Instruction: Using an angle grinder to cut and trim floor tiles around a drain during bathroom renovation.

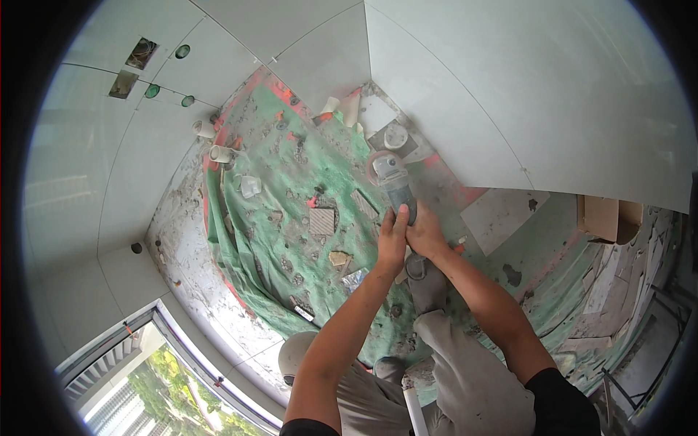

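My left hand (392, 241) and my right hand (425, 234) are both closed around the body of a grey angle grinder (398, 189), its disc end pointing away from me. A pale haze hangs around the disc. Just beyond it a white round container (395, 136) sits on a grey tile piece (412, 150); whether the disc touches anything I cannot tell. My grey shoe (429, 287) is below the grinder, on a dusty green sheet (283, 174) strewn with rubble and small red pieces. A square ribbed piece (322, 221) lies to the left of the grinder.
Tiled walls (509, 87) enclose the far and left sides, with openings (142, 53) in the left one. An open cardboard box (611, 218) is at the right, near broken boards (603, 305). A window (167, 385) is at lower left. Small white rolls (219, 154) lie along the left wall.
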`<state>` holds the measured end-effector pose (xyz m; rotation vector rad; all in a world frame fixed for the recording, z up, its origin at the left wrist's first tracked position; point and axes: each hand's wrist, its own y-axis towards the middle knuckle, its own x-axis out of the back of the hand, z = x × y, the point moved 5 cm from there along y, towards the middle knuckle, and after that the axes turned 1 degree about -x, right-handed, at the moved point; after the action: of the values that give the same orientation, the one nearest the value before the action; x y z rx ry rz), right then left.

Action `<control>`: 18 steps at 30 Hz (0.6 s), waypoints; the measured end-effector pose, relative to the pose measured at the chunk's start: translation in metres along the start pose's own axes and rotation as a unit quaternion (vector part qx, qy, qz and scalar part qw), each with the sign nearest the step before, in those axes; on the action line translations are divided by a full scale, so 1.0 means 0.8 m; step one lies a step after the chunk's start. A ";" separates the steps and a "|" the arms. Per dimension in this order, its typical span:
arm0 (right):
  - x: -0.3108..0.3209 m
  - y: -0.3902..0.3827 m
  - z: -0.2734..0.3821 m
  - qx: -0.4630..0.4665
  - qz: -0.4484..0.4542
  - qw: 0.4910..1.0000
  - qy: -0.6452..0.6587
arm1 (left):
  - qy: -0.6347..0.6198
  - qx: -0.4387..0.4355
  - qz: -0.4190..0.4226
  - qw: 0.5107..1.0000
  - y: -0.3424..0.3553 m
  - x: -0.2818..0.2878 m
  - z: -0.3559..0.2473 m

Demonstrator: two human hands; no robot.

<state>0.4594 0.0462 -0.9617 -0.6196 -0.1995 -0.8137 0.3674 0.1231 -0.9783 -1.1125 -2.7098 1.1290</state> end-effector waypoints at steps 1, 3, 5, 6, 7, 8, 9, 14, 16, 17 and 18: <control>0.002 0.002 -0.004 -0.002 -0.002 1.000 -0.002 | 0.003 0.009 0.001 1.000 -0.003 -0.005 -0.007; 0.003 0.008 -0.003 0.004 -0.009 1.000 -0.006 | 0.006 0.017 0.000 1.000 -0.004 -0.010 -0.014; 0.001 0.010 0.005 0.008 -0.009 1.000 -0.011 | -0.002 -0.010 -0.017 1.000 0.001 -0.007 -0.017; 0.004 0.012 0.006 0.009 -0.013 1.000 -0.019 | -0.002 -0.010 -0.016 1.000 0.001 -0.008 -0.023; 0.006 0.013 0.007 0.007 -0.015 1.000 -0.019 | 0.019 0.011 0.003 1.000 -0.002 -0.010 -0.031; 0.007 0.015 0.008 -0.002 -0.007 1.000 -0.014 | 0.041 0.033 0.021 0.998 -0.004 -0.014 -0.036; 0.001 0.016 0.014 -0.007 0.005 1.000 -0.004 | 0.043 0.031 0.018 0.998 -0.001 -0.008 -0.035; -0.003 0.023 0.014 0.012 -0.009 1.000 -0.005 | 0.061 -0.027 -0.016 0.998 0.010 -0.004 -0.039; -0.007 0.023 0.019 0.022 -0.014 1.000 0.000 | 0.053 -0.003 0.005 0.999 0.015 0.005 -0.038; -0.010 0.024 0.021 0.023 -0.015 1.000 0.004 | 0.043 0.020 0.029 0.998 0.017 0.006 -0.035; -0.008 0.026 0.021 0.023 -0.019 1.000 0.006 | 0.042 0.021 0.030 0.998 0.019 0.005 -0.035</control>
<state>0.4710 0.0707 -0.9601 -0.5681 -0.2193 -0.8474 0.3812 0.1505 -0.9678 -1.2148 -2.5950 1.1134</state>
